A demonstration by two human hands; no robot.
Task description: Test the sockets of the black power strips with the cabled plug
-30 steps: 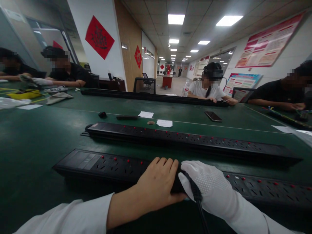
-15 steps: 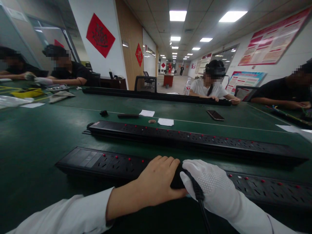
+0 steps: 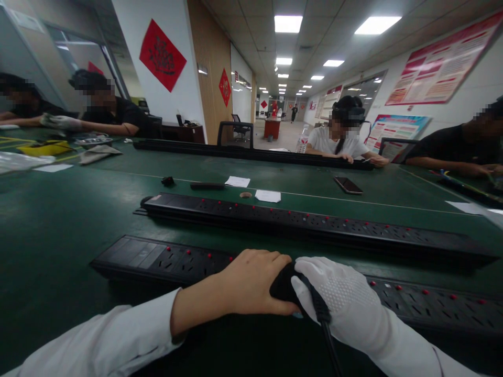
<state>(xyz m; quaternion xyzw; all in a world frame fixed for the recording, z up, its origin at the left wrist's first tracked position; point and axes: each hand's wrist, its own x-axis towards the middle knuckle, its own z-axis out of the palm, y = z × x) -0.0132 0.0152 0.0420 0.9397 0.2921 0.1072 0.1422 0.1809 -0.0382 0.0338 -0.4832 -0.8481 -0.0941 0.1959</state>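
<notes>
A long black power strip (image 3: 196,266) with red indicator dots and sockets lies across the table before me, its middle covered by my hands. A dark plug (image 3: 281,287) with a thick cord is at that middle. My bare left hand (image 3: 255,283) curls round the plug's left side, thumb at the front and fingers over the top. In a white dotted glove, my right hand (image 3: 334,290) closes round the plug's right side, where the black cord (image 3: 328,335) runs down towards me. The plug's contact with the sockets is hidden.
Another black power strip (image 3: 314,222) lies just beyond. Farther off are paper slips (image 3: 268,196), a phone (image 3: 348,185), a small black part (image 3: 167,181) and a long black bar (image 3: 251,153). Co-workers sit round the green table (image 3: 58,225), one person (image 3: 343,136) opposite.
My left wrist has risen slightly, and a little more of the plug shows between thumb and fingers. My right hand keeps nearly the same hold.
</notes>
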